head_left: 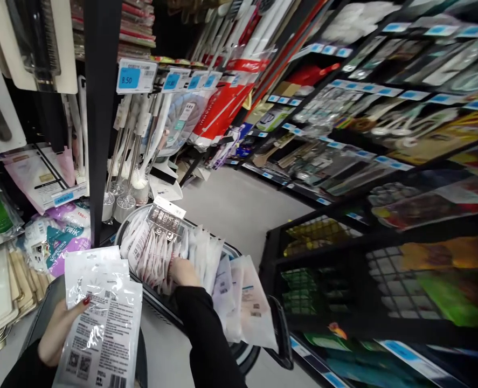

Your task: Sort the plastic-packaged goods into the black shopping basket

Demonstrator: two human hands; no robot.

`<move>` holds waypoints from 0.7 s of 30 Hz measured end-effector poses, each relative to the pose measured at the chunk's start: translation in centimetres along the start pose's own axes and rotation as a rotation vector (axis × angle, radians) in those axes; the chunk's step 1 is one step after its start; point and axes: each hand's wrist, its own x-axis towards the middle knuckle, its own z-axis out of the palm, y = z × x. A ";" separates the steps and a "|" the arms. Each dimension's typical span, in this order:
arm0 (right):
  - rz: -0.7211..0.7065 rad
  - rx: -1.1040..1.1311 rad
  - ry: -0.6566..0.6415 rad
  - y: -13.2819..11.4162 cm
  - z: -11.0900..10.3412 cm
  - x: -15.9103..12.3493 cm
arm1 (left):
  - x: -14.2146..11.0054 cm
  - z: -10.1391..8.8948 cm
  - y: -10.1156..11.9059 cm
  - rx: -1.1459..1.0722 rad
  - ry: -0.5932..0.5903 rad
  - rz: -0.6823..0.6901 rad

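Left of the basket (247,253), the left hand (59,328) pinches loose packets (101,318) that could slide free, while the right hand (184,272), fingers buried among basket packs (158,253), grip untellable, might spill them.

Blue price tags (137,76) are clipped along the shelf edges; the nearest reads 8.50. Long-handled brushes (130,161) are hung below them, beside a black upright post (101,118). Red packaged goods (222,102) are stacked further back. Grey floor (239,207) is seen between the racks. Black wire shelving (344,280) is seen at right.
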 end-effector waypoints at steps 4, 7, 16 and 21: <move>-0.097 0.350 0.070 -0.9 -2.8 -6.6 | -0.1 0.6 0.2 -0.007 -0.014 0.024; -0.297 0.838 -0.213 -2.7 -1.9 -12.4 | 0.1 1.1 -0.2 -0.007 0.065 0.024; -0.126 1.481 0.074 -1.5 4.1 -13.8 | 0.8 0.8 -1.3 -0.004 0.197 0.001; -0.158 1.685 0.279 1.5 2.9 -11.9 | 1.2 -0.9 -0.3 0.090 0.316 0.028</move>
